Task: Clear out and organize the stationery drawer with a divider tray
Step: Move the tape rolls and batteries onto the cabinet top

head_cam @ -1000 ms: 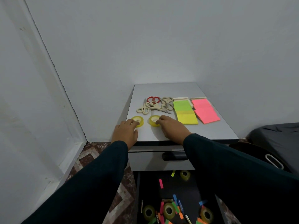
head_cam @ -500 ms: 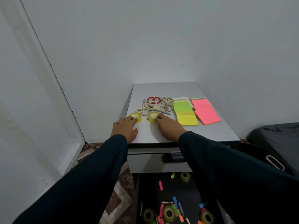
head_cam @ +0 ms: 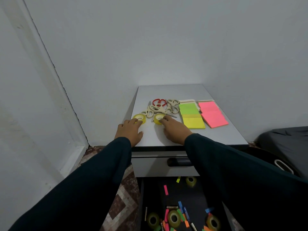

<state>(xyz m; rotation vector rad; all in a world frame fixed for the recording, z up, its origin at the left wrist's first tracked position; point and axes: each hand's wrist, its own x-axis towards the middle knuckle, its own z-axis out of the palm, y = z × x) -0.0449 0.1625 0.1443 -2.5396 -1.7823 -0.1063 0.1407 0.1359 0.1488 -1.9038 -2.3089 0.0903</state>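
Two yellow tape rolls lie flat on the grey cabinet top. My left hand rests palm down with its fingertips touching the near rim of the left tape roll. My right hand lies flat too, fingertips on the right tape roll. Behind the rolls sits a heap of scissors, cream-handled ones and a red-handled pair. To the right lie green and yellow sticky notes and pink sticky notes. Below, the open black drawer holds more tape rolls and scattered coloured paper flags.
White walls close in behind and to the left of the cabinet. A closed grey drawer front with a dark handle sits just under the top. Patterned floor tiles show at the left; a dark bag lies at the right.
Both hands have slid the two tape rolls a little farther back on the cabinet top, closer to the scissors. The camera view has shifted slightly.
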